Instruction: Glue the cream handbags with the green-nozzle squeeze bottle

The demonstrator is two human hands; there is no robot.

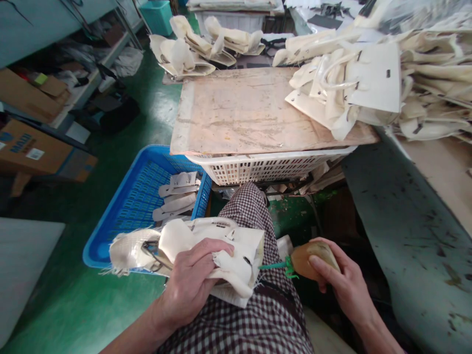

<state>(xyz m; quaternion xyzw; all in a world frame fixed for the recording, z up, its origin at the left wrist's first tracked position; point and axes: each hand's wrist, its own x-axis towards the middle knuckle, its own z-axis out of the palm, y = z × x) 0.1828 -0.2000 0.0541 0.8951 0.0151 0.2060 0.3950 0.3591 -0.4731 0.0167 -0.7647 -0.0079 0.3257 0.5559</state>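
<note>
Head view: cream bag (236, 255) is lying on the lap, left hand (191, 285) clamping it fully, right hand (344, 285) curling closed round a wooden-handled tool (308, 259) beside it. A few strips (179, 194) are sitting in the blue basket (110, 211) beyond the left hand; the pile of bags (368, 83) on the wooden board (239, 113) ahead is suggesting most remains. Green floor (73, 300) is showing beneath.

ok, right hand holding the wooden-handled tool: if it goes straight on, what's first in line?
Likely the cream bag piece held in the left hand: the right hand and its wooden-handled tool aim left at it. Depth is unclear.
</note>
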